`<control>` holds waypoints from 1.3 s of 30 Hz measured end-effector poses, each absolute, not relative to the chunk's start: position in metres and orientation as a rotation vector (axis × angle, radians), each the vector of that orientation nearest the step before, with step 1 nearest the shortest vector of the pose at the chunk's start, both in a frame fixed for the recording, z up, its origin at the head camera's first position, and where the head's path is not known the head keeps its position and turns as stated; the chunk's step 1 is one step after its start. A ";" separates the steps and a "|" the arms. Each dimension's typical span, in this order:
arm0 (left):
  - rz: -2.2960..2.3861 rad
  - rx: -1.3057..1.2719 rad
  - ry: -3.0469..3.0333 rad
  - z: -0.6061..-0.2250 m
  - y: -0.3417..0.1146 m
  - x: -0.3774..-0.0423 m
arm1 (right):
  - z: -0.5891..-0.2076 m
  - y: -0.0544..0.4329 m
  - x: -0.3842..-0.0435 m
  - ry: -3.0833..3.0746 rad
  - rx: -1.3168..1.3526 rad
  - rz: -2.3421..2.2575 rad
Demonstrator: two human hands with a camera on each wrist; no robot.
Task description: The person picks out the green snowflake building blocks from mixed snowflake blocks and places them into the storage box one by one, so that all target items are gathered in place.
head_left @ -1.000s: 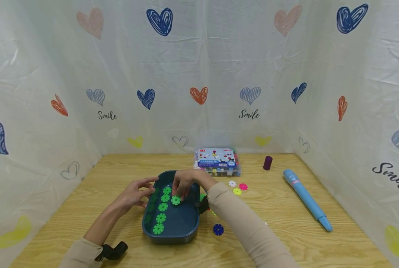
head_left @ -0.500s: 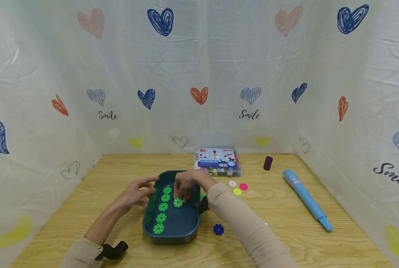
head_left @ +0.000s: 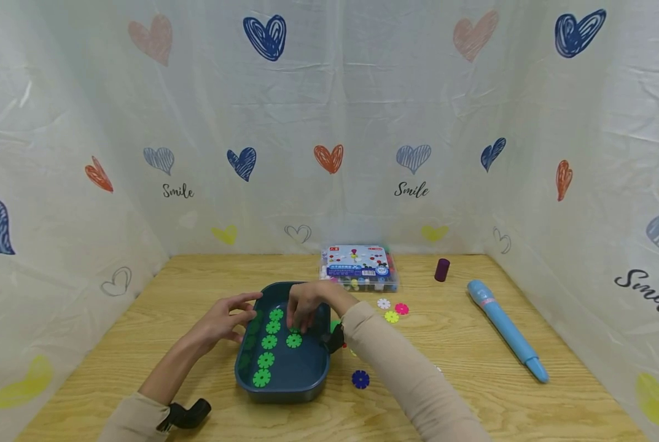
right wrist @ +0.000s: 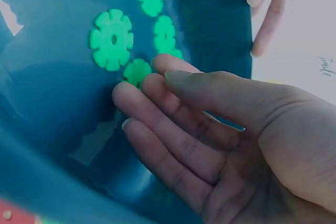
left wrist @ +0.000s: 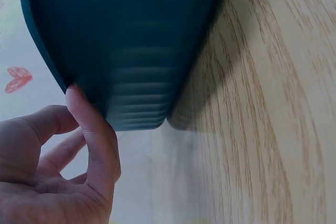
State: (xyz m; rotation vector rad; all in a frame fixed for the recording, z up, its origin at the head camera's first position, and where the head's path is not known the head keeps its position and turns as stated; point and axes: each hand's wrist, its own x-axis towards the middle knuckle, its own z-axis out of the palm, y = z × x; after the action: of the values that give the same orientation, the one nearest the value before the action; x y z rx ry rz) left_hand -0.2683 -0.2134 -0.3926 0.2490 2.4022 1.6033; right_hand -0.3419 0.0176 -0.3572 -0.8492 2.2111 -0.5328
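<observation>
A dark blue rectangular tray stands on the table. Inside it, several green notched snowflake discs form a row along the left side. Just right of that row lies another green disc, flat on the bottom. My right hand reaches into the tray. In the right wrist view its loosely bent fingers sit by a smaller-looking green disc, partly hidden by the fingertips; no disc shows between thumb and fingers. My left hand touches the tray's left rim, fingers fairly straight and spread.
Right of the tray lie a navy disc, a yellow disc, a pink disc and a white disc. Farther back are a clear parts box and a purple cylinder. A blue microphone-shaped stick lies far right.
The green disc near my right fingertips has shifted slightly toward the tray's front. A bit of green now shows behind it, under the fingers. My left hand has stayed put.
</observation>
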 end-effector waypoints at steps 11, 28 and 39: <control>1.600 0.231 2.413 -0.394 -0.213 -0.269 | -0.331 0.044 -0.341 2.224 -0.986 -0.608; 1.610 0.226 2.424 -0.396 -0.213 -0.270 | -0.318 0.118 -0.333 2.352 -1.065 -0.777; 1.610 0.220 2.420 -0.396 -0.213 -0.271 | -0.342 0.158 -0.332 2.395 -1.097 -0.806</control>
State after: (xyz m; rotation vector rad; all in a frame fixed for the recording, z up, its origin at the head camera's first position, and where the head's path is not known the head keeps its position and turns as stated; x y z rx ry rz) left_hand -0.2713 -0.2129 -0.3959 0.2200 2.4204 1.6103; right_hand -0.3321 0.1579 -0.3421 -1.0968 2.3950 -0.8062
